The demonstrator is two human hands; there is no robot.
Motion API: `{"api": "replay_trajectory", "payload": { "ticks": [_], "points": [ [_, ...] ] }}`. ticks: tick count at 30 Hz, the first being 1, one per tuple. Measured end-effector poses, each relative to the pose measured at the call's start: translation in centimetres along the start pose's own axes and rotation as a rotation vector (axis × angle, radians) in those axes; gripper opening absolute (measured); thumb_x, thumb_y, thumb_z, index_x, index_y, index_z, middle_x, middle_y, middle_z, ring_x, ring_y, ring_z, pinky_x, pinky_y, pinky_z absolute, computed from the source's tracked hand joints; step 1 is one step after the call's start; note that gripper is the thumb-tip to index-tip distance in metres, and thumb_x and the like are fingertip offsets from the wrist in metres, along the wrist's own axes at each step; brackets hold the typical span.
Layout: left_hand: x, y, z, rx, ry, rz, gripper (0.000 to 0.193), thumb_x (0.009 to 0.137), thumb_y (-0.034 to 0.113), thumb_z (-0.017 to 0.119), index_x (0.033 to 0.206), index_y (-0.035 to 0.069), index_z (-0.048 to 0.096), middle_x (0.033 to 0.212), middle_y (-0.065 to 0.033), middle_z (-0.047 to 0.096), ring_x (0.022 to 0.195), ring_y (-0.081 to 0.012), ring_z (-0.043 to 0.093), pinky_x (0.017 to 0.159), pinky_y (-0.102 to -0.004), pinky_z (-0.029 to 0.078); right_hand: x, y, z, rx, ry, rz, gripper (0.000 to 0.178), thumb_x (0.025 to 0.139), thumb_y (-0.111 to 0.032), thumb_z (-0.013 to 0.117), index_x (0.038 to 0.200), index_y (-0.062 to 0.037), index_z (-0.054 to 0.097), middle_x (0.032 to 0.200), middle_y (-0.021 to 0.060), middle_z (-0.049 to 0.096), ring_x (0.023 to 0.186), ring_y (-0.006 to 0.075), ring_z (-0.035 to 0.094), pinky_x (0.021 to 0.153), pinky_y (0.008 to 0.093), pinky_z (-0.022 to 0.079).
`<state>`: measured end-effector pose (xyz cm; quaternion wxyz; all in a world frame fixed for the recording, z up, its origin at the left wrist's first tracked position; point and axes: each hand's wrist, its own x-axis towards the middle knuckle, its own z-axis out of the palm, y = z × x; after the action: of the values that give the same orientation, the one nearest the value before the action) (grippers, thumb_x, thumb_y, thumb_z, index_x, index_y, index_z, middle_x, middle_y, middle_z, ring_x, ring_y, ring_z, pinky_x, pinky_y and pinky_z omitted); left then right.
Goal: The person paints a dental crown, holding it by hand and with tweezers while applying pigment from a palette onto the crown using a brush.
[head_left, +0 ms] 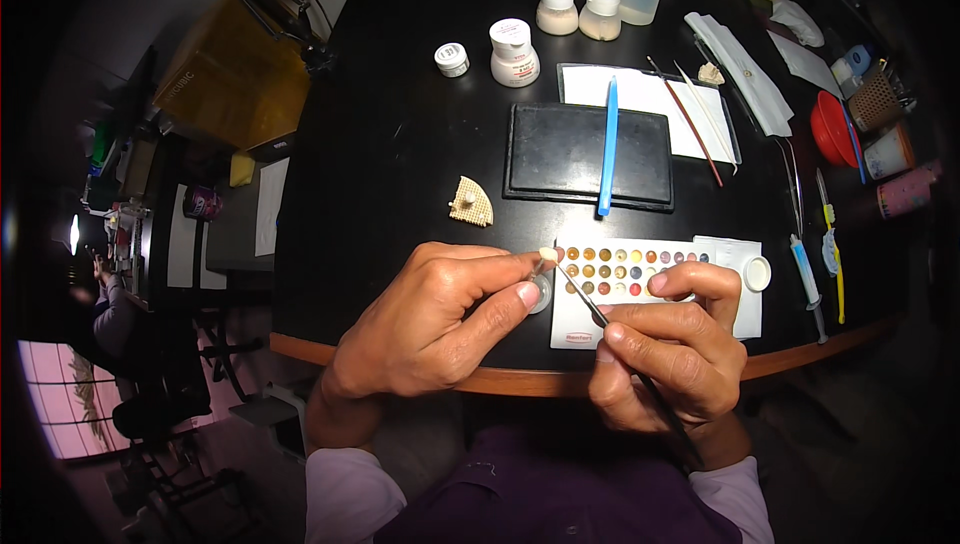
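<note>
Pinched at the fingertips of my left hand (440,319) is a small off-white dental crown (547,255); whether a holder is under it I cannot make out. My right hand (685,339) grips a thin dark-handled brush (655,399) like a pen. The brush's fine tip slants up and left to the crown, at or very close to its surface. Beneath both hands lies a white palette (575,319) with rows of coloured stain wells. Partly hidden by my left fingers, a small round clear dish (541,296) sits at the palette's left edge.
A honeycomb firing tray (470,203) lies left. Beyond the palette are a black case (540,154) with a blue stick-like tool (609,144) across it, and several powder jars (515,54). Tweezers (793,179), a syringe (805,269) and a red bowl (835,129) are at right.
</note>
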<state>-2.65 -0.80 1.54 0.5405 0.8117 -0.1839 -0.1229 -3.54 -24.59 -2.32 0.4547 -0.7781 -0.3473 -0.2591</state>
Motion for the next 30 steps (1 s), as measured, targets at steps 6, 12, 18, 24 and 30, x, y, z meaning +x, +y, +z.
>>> {"api": "replay_trajectory", "payload": {
  "ticks": [6, 12, 18, 24, 30],
  "points": [
    [-0.7, 0.3, -0.1, 0.061, 0.085, -0.12, 0.038, 0.098, 0.014, 0.053, 0.116, -0.015, 0.071, 0.065, -0.001, 0.052, 0.056, -0.0065, 0.047, 0.068, -0.0252, 0.047, -0.3, 0.8, -3.1, 0.074, 0.071, 0.084, 0.028, 0.073, 0.001, 0.073, 0.1, -0.0067, 0.072, 0.091, 0.0054, 0.074, 0.095, 0.0248, 0.061, 0.084, 0.0391, 0.052],
    [0.1, -0.4, 0.0, 0.073, 0.086, -0.012, 0.039, 0.09, 0.006, 0.067, 0.119, -0.018, 0.07, 0.069, -0.0093, 0.055, 0.064, -0.0113, 0.053, 0.065, -0.0264, 0.044, -4.8, 3.3, -6.7, 0.215, 0.25, 0.494, 0.02, 0.078, 0.0, 0.064, 0.097, 0.0004, 0.07, 0.082, 0.0085, 0.069, 0.095, 0.0224, 0.055, 0.092, 0.04, 0.046],
    [-0.2, -0.9, 0.2, 0.131, 0.124, -0.068, 0.043, 0.092, 0.01, 0.069, 0.126, -0.015, 0.07, 0.07, -0.0047, 0.053, 0.065, -0.0096, 0.048, 0.063, -0.026, 0.038, -5.8, 3.1, -7.7, 0.135, 0.155, 0.51, 0.008, 0.07, -0.004, 0.063, 0.078, -0.0029, 0.064, 0.069, 0.0059, 0.063, 0.083, 0.0206, 0.054, 0.077, 0.0333, 0.044],
    [-0.4, -0.8, 0.3, 0.183, 0.149, -0.103, 0.044, 0.092, 0.011, 0.069, 0.13, -0.012, 0.07, 0.071, -0.0027, 0.053, 0.066, -0.0088, 0.047, 0.062, -0.0255, 0.035, -5.7, 3.6, -7.5, -0.003, 0.055, 0.412, 0.007, 0.068, -0.005, 0.064, 0.075, -0.0046, 0.064, 0.066, 0.0047, 0.061, 0.076, 0.0212, 0.055, 0.071, 0.0331, 0.043],
    [-0.4, -0.9, 0.4, 0.2, 0.159, -0.078, 0.044, 0.092, 0.01, 0.069, 0.129, -0.013, 0.07, 0.071, -0.0029, 0.053, 0.066, -0.0089, 0.047, 0.062, -0.0255, 0.035, -5.6, 3.6, -7.2, -0.035, 0.051, 0.366, 0.007, 0.067, -0.004, 0.064, 0.074, -0.0046, 0.064, 0.066, 0.0043, 0.062, 0.072, 0.0207, 0.055, 0.071, 0.0331, 0.044]
  ]
}}
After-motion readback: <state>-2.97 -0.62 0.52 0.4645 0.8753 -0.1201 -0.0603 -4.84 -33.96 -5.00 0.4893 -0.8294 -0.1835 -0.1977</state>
